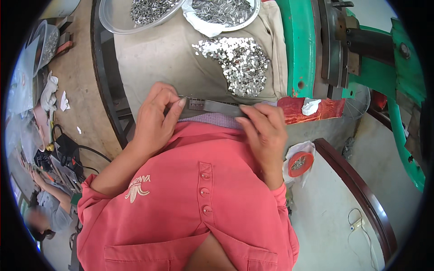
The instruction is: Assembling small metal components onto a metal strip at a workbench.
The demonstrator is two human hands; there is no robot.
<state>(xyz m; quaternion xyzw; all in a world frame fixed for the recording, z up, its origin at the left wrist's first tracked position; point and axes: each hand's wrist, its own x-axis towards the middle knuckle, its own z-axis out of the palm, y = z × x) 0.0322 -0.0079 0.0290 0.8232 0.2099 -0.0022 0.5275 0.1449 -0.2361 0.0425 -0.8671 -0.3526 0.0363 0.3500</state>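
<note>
A flat grey metal bar (221,108) with a dark, marked section at its left end lies across in front of my waist. Its right end is gripped between the thumb and fingers of my right hand (266,133). My left hand (158,113) is closed in a pinch at the bar's left end; a thin sliver shows at the fingertips, too small to name. Just beyond, a heap of small shiny metal pieces (246,67) is spread on a grey-beige cloth (162,58).
Behind the heap stand a white-lined bowl (214,30) of metal pins and a clear plastic bowl (110,20) of metal parts. A green machine (300,45) borders the right. A red dish (307,159) sits lower right. Another person (56,212) works far left beside a cluttered wooden table (81,58).
</note>
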